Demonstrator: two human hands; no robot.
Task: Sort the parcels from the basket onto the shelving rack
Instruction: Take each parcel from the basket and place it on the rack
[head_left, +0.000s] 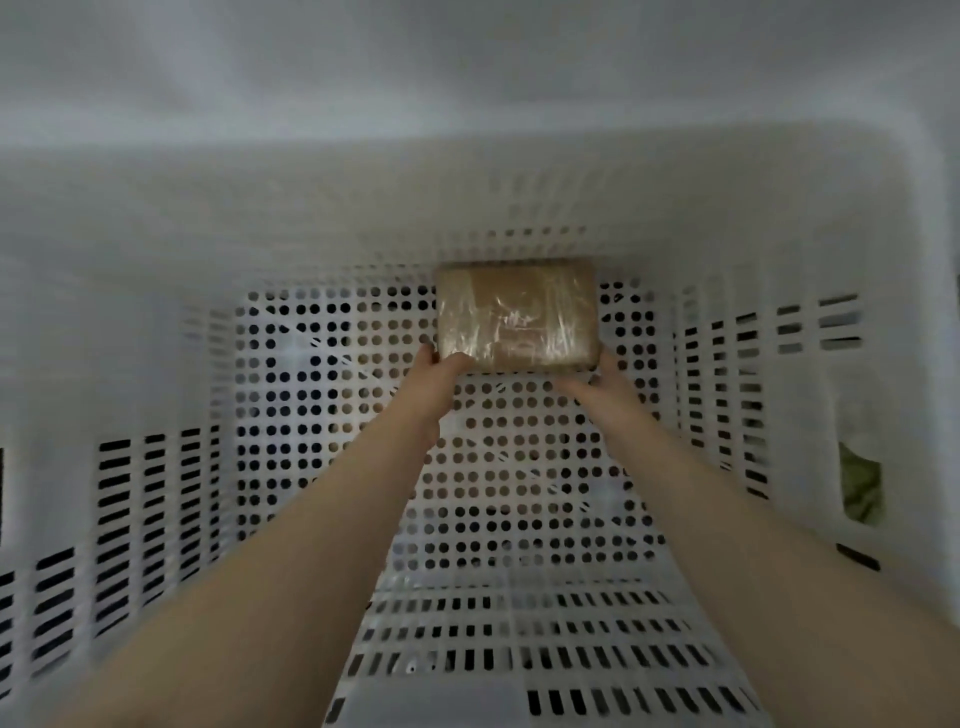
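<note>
A small brown parcel (517, 314) wrapped in clear tape lies at the far end of the floor of a deep white perforated basket (156, 364). Both my arms reach down into the basket. My left hand (436, 369) grips the parcel's near left corner. My right hand (597, 376) holds the near right corner, its fingers partly hidden under the parcel's edge. The shelving rack is out of view.
The basket's slotted walls rise on all sides around my arms. A handle cutout (860, 483) in the right wall shows something green outside. Behind the basket is a plain pale wall (467, 67).
</note>
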